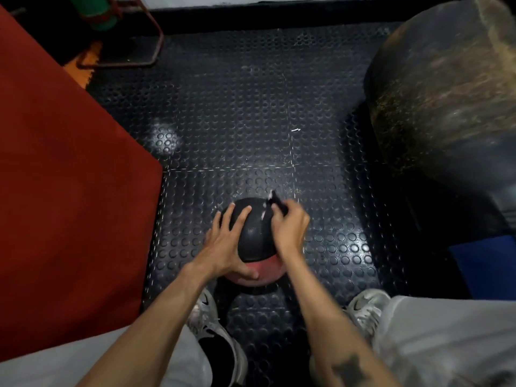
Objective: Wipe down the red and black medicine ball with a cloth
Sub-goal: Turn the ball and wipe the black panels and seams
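Bracing ball (252,238) on floor (237,121), left hand (223,244) splayed flat; right hand (290,227) fingers curled, pinching dark cloth (277,203) against its far upper right.

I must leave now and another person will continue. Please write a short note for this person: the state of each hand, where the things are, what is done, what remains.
Left hand: spread flat on the medicine ball, steadying it.
Right hand: grips a dark cloth against the ball's upper right side.
The ball rests on the studded black floor mat, between the shoes, black half away from you, red half near.
Done: wiping is under way on the black part; how much is clean cannot be told.
Left: the remaining surface, including the red half.
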A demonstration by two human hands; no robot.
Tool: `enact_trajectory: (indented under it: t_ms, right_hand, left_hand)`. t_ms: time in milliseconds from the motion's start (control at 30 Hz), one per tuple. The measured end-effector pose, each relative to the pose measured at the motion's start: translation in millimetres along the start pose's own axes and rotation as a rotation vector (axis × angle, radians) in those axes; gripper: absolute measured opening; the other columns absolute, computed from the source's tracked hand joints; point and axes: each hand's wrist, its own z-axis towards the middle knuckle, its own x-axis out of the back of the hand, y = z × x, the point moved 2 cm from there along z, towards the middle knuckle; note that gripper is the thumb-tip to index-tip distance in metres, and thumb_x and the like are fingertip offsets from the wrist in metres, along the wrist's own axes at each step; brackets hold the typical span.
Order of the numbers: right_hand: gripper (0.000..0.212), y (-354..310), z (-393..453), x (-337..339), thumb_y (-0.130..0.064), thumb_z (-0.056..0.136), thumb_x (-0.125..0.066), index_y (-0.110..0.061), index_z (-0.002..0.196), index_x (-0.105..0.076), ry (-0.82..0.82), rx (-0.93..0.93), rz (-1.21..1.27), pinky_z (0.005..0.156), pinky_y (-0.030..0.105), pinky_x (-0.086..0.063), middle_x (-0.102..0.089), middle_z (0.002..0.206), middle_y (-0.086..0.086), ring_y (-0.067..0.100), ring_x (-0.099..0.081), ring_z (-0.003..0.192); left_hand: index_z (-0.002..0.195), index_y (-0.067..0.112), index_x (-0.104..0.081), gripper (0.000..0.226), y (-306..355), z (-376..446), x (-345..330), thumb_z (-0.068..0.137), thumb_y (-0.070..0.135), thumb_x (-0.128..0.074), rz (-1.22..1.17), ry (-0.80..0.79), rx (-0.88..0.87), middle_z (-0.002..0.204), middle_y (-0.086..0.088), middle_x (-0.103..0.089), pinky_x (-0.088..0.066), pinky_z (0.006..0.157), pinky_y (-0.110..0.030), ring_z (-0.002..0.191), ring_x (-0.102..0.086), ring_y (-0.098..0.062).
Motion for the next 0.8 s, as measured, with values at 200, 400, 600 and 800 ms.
enact_trajectory:
  t_ms: [200, 400, 600, 800]
  right_hand:
    - [0.017, -8, -25, -2, -0.02, 0.088, -0.063, -0.015, 0.102, -0.07, 0.043, 0.073, -0.051, 0.082, 0.037, -0.05, -0.07, 0.098, 0.005, 0.026, -0.064, 0.093]
    - [0.021, -20, 37, -10, -0.024, 0.091, -0.064, -0.012, 0.106, -0.073, -0.082, -0.047, -0.126, 0.075, 0.036, -0.051, -0.072, 0.099, 0.015, 0.034, -0.066, 0.097]
    - [0.014, -7, -48, 3, -0.019, 0.086, -0.065, -0.017, 0.098, -0.07, -0.031, 0.195, -0.077, 0.077, 0.037, -0.052, -0.071, 0.096, 0.004, 0.025, -0.065, 0.09]
    - [0.017, -3, 22, -1, -0.021, 0.09, -0.065, -0.012, 0.103, -0.071, -0.013, -0.089, -0.079, 0.084, 0.037, -0.048, -0.072, 0.1, 0.016, 0.035, -0.064, 0.099]
  left_hand:
    - [0.15, 0.042, 0.017, 0.154, 10, 16, 2, 0.04, 0.059, -0.089, 0.035, 0.0, 0.026, 0.159, 0.007, 0.022, -0.013, 0.117, -0.064, 0.148, 0.016, -0.034]
    - [0.149, 0.042, 0.02, 0.155, 11, -6, -13, 0.042, 0.06, -0.089, 0.03, 0.055, 0.077, 0.158, 0.008, 0.027, -0.01, 0.118, -0.062, 0.147, 0.02, -0.034]
    - [0.149, 0.043, 0.02, 0.153, 0, -10, -8, 0.04, 0.06, -0.087, 0.036, 0.03, 0.029, 0.159, 0.01, 0.027, -0.013, 0.119, -0.059, 0.148, 0.02, -0.03]
    - [0.148, 0.046, 0.02, 0.155, 9, -4, -9, 0.041, 0.057, -0.091, 0.011, 0.053, 0.075, 0.158, 0.01, 0.026, -0.01, 0.119, -0.061, 0.148, 0.019, -0.033]
